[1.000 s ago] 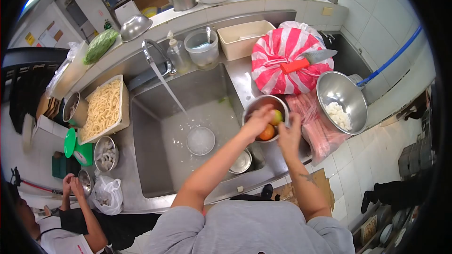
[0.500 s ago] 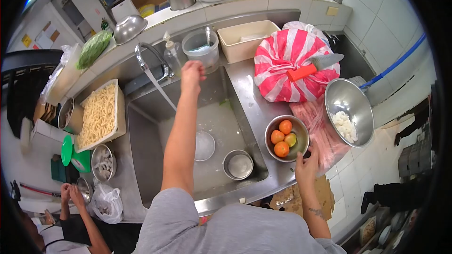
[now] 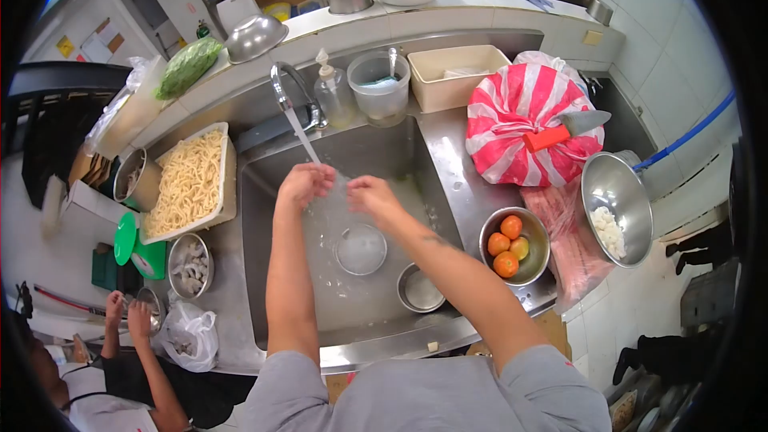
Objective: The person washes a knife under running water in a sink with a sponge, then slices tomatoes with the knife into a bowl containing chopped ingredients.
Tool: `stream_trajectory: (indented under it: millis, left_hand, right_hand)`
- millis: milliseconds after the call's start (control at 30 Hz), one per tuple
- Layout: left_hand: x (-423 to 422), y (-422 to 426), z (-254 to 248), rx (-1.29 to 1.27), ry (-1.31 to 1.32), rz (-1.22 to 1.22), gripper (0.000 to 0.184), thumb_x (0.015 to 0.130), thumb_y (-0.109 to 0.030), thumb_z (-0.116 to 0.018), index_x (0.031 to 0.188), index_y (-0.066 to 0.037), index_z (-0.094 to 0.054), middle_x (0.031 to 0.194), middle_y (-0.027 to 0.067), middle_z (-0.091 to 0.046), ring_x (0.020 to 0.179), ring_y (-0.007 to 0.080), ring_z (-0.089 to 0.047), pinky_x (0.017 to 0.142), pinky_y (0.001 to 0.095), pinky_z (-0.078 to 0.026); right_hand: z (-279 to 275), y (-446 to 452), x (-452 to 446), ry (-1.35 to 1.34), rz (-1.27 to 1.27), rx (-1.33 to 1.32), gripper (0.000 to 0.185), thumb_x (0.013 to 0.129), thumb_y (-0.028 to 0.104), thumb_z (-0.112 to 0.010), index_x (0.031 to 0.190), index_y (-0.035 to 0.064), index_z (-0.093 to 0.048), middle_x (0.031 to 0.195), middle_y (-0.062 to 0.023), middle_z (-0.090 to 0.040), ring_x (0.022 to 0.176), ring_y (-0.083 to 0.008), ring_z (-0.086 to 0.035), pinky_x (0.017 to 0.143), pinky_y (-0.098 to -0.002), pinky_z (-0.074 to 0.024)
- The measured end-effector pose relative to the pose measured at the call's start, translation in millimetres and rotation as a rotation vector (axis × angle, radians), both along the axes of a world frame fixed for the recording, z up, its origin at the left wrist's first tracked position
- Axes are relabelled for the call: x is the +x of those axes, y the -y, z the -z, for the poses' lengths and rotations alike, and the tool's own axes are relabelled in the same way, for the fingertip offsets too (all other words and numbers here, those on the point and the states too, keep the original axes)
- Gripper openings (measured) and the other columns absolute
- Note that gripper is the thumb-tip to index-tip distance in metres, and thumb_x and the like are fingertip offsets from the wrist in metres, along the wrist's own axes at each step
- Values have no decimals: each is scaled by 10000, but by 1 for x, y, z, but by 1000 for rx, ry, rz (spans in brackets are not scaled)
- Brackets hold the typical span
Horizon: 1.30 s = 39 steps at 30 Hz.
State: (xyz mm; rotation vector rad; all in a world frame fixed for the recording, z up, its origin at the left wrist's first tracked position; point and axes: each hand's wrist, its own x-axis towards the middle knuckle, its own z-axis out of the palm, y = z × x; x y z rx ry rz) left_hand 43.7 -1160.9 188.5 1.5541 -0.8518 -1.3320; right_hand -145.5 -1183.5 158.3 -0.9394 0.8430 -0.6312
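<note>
My left hand (image 3: 307,185) is at the end of the running water stream (image 3: 301,134), over the steel sink (image 3: 256,248). Its fingers are loosely bent and slightly apart. Facing it from the right is my right hand (image 3: 373,196), its fingers bent toward the left hand. A blurred, whitish patch fills the gap between the hands; it looks like splashing water, and I see no solid thing held. The faucet (image 3: 282,88) arches above. Below the hands, a round strainer-like bowl (image 3: 361,250) and a small steel bowl (image 3: 421,288) sit in the sink.
Right of the sink are a bowl of tomatoes (image 3: 541,260), a striped bag (image 3: 512,144) with a red-handled knife (image 3: 560,134) on it, and a steel bowl (image 3: 632,192). Noodles (image 3: 188,180) and a shrimp bowl (image 3: 192,266) are left. A co-worker's hands (image 3: 128,316) work lower left.
My left hand has come back from near the plastic tub into the water stream. My right hand has left the tomato bowl's rim and joined it over the sink. The view has shifted slightly.
</note>
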Motion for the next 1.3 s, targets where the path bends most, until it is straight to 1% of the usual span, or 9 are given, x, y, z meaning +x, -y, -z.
stream_trajectory:
  millis: [167, 267, 367, 600, 700, 767, 900, 1167, 1300]
  left_hand:
    - [66, 45, 16, -69, 204, -380, 187, 845, -102, -495, 967, -14, -605, 890, 66, -619, 767, 161, -585, 576, 315, -460]
    - [91, 82, 40, -51, 112, -390, 163, 870, -184, -522, 943, -62, -603, 896, 51, -600, 819, 168, -562, 600, 346, -441]
    - [119, 119, 69, -224, -174, -475, 167, 844, -140, -605, 922, 7, -607, 801, 95, -585, 639, 206, -552, 597, 344, -476]
    - [40, 80, -14, -230, 281, -81, 494, 878, -151, -522, 1345, -26, -422, 1305, 90, -522, 1081, 202, -571, 766, 326, -434]
    - [77, 47, 18, -333, -398, -30, 525, 886, -206, -529, 1367, -42, -395, 1386, 94, -444, 1140, 223, -542, 827, 419, -453]
    - [25, 22, 52, -1, -212, -15, 479, 865, -246, -578, 1281, -29, -480, 1313, 83, -518, 1100, 256, -562, 821, 472, -468]
    - [-84, 6, 62, 4, 1343, 168, 255, 827, -220, -607, 1019, -54, -577, 960, 144, -609, 947, 358, -588, 821, 514, -447]
    - [-369, 99, -74, -1138, 1197, 129, 268, 796, -191, -624, 1005, -25, -598, 999, 176, -588, 956, 349, -562, 830, 442, -444]
    - [-436, 137, -69, -766, 1466, 394, 389, 810, -225, -628, 1147, -50, -547, 1093, 180, -581, 1032, 327, -560, 861, 480, -443]
  right_hand:
    - [6, 29, 92, 252, -25, 147, 189, 854, 6, -522, 1035, -42, -555, 936, -164, -617, 883, -233, -637, 715, -336, -545]
    - [0, 24, 85, -78, -214, 24, 135, 857, 36, -536, 964, -30, -589, 847, -141, -643, 899, -231, -643, 708, -340, -548]
    - [-38, 0, 34, -610, -394, -415, 104, 815, 58, -579, 871, -11, -632, 782, -129, -659, 868, -252, -650, 738, -416, -537]
    - [-2, -9, -42, -1234, -707, -1324, 239, 739, 96, -628, 972, 86, -679, 947, -142, -666, 1069, -299, -561, 966, -596, -338]
    - [-17, -31, -70, -1070, -668, -1376, 229, 714, 91, -639, 937, 74, -686, 1036, -163, -630, 1105, -299, -532, 968, -592, -343]
    - [15, -53, -87, -858, -418, -1590, 208, 701, 86, -641, 902, 69, -691, 1102, -170, -596, 1107, -303, -528, 960, -573, -367]
    - [-18, -72, -116, -955, -896, -1345, 192, 703, 79, -619, 878, 104, -694, 1213, -167, -537, 1076, -299, -539, 854, -458, -462]
    - [3, -121, -213, -585, -735, -1432, 188, 686, 29, -599, 856, 53, -675, 970, -158, -626, 962, -342, -583, 808, -415, -493]
    - [-18, -126, -285, -396, -403, -1480, 179, 711, 12, -561, 861, 47, -653, 918, -152, -628, 883, -317, -609, 760, -409, -504]
